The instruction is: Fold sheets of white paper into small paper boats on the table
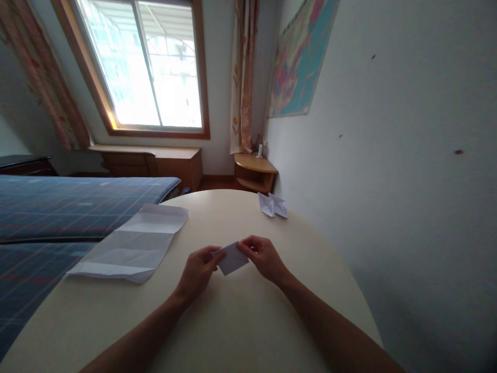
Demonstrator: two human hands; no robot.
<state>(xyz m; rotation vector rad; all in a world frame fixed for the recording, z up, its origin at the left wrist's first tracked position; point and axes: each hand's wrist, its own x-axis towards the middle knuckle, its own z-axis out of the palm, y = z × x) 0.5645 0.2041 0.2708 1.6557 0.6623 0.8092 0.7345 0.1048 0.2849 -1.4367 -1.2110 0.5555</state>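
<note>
Both my hands meet over the middle of a round cream table [240, 321]. Between them is a small folded piece of white paper [233, 258], held just above the tabletop. My left hand [200, 272] pinches its left edge with thumb and fingers closed. My right hand [262, 256] pinches the upper right edge, fingers curled on the paper.
A stack of creased white sheets [134, 246] lies at the table's left edge. A folded white paper figure [273, 205] sits at the far right rim. A bed with a blue plaid cover [70, 199] is left of the table, and a white wall [407, 181] stands close on the right.
</note>
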